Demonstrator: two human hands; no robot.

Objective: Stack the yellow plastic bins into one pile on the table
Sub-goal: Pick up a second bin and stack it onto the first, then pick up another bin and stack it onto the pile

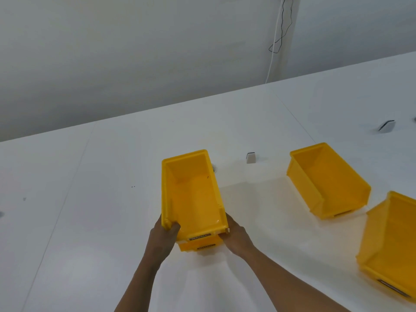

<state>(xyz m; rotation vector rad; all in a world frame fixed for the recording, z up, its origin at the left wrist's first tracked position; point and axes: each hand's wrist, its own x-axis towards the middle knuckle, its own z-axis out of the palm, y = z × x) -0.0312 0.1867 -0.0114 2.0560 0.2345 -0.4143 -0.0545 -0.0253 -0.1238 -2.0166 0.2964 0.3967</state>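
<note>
A yellow plastic bin (193, 194) sits nested on top of another yellow bin (198, 246), whose labelled front shows just below it, in the middle of the white table (90, 199). My left hand (163, 239) grips the top bin's near left corner, thumb inside the rim. My right hand (236, 238) holds the near right corner. Two more yellow bins stand apart on the right: one (326, 181) further back, one (391, 246) near the right edge, partly cut off.
A small white wedge-shaped object (250, 157) stands behind the stack, and a similar one (386, 126) lies at the far right. Cables (279, 37) hang down the wall behind the table's far edge.
</note>
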